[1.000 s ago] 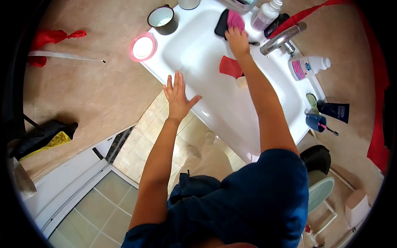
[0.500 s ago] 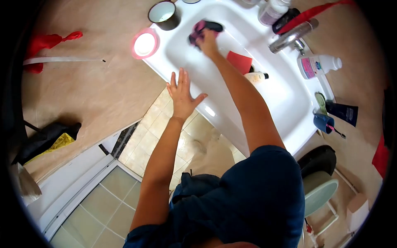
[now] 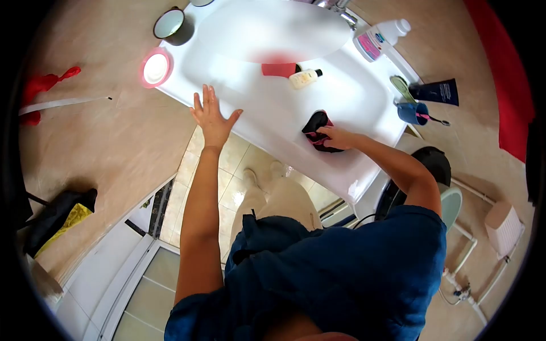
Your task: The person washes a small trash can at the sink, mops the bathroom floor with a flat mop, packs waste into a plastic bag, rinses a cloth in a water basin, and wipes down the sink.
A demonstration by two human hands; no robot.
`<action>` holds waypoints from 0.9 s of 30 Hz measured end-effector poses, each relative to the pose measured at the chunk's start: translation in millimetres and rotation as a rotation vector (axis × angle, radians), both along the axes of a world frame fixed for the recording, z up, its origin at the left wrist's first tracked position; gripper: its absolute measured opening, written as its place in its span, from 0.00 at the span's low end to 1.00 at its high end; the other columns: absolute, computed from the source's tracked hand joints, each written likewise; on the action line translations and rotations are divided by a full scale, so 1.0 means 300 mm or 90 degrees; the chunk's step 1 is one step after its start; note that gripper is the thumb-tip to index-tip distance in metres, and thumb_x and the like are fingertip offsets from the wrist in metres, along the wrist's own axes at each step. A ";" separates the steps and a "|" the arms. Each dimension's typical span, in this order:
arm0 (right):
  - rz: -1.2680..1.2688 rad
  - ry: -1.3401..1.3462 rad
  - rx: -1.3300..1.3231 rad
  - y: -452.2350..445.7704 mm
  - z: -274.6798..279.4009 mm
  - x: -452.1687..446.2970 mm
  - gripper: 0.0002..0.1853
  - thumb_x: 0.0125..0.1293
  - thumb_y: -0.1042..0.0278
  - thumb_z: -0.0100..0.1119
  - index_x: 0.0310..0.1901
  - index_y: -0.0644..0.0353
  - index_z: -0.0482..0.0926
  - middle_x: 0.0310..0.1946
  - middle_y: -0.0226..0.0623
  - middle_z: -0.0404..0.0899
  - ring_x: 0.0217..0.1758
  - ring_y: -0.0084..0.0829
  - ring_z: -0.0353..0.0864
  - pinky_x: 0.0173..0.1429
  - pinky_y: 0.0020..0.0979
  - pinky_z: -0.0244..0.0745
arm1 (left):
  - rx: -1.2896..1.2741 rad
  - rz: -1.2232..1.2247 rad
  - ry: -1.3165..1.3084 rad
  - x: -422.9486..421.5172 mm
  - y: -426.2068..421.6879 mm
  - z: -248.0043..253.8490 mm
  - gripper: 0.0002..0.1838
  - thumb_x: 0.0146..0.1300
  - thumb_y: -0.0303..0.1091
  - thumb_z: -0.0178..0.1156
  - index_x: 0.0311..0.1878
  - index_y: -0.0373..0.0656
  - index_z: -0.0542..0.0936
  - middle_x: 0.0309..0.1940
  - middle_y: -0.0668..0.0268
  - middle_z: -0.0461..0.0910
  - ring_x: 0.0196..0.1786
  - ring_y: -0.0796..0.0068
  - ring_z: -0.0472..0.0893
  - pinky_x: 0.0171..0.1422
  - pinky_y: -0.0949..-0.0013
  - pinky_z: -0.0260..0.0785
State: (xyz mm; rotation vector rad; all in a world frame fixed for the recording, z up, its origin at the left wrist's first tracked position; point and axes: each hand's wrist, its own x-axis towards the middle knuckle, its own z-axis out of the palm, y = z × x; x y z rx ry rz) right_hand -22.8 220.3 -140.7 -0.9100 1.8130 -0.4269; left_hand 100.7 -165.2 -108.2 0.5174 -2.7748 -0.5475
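My right hand (image 3: 336, 138) presses a black and pink cloth (image 3: 316, 126) against the inside of a wide white sink (image 3: 267, 128), towards its right end. The cloth is bunched, and some of my fingertips are hidden in it. With fingers spread, my left hand (image 3: 214, 122) is at the sink's front rim, holding nothing; whether it touches the rim I cannot tell. Inside the basin lie a small cream bottle with a black cap (image 3: 305, 78) and a red piece (image 3: 278, 70), partly covered by a blurred white shape (image 3: 267, 28) across the far side.
A dark mug (image 3: 179, 33) and a pink-rimmed round container (image 3: 156, 67) stand on the left corner. Along the right rim are a white bottle (image 3: 375, 42), a green brush (image 3: 402, 88), a dark tube (image 3: 437, 91) and a blue cup (image 3: 410, 112) with a toothbrush.
My right hand has carried the cloth from the far left of the basin to its near right end. My left hand stays spread at the front rim. The view has shifted.
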 end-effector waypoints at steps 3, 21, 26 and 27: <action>-0.134 0.011 -0.012 -0.026 -0.058 0.058 0.28 0.61 0.62 0.53 0.64 0.56 0.68 0.57 0.52 0.73 0.61 0.48 0.73 0.64 0.42 0.66 | -0.013 -0.003 -0.005 0.000 0.002 -0.001 0.57 0.47 0.52 0.75 0.76 0.45 0.54 0.77 0.59 0.51 0.77 0.41 0.45 0.72 0.27 0.35; -0.213 0.358 -0.305 -0.061 0.310 0.457 0.25 0.49 0.73 0.61 0.53 0.51 0.77 0.54 0.43 0.73 0.58 0.47 0.72 0.62 0.42 0.68 | -0.022 -0.067 0.029 0.009 -0.044 -0.070 0.34 0.72 0.54 0.46 0.76 0.50 0.56 0.77 0.63 0.52 0.77 0.42 0.44 0.73 0.29 0.30; -0.215 0.543 -0.092 0.168 0.402 0.671 0.31 0.47 0.78 0.64 0.57 0.49 0.75 0.56 0.41 0.72 0.61 0.45 0.70 0.62 0.43 0.66 | 0.130 -0.078 -0.016 0.014 -0.068 -0.058 0.35 0.73 0.57 0.39 0.78 0.50 0.52 0.79 0.63 0.46 0.79 0.45 0.35 0.74 0.34 0.18; -0.231 0.557 -0.057 0.134 0.412 0.683 0.31 0.48 0.77 0.63 0.58 0.49 0.74 0.57 0.41 0.71 0.61 0.45 0.69 0.62 0.43 0.66 | 0.178 -0.078 -0.032 0.016 -0.067 -0.037 0.35 0.74 0.57 0.38 0.78 0.50 0.51 0.79 0.64 0.45 0.79 0.45 0.33 0.75 0.36 0.17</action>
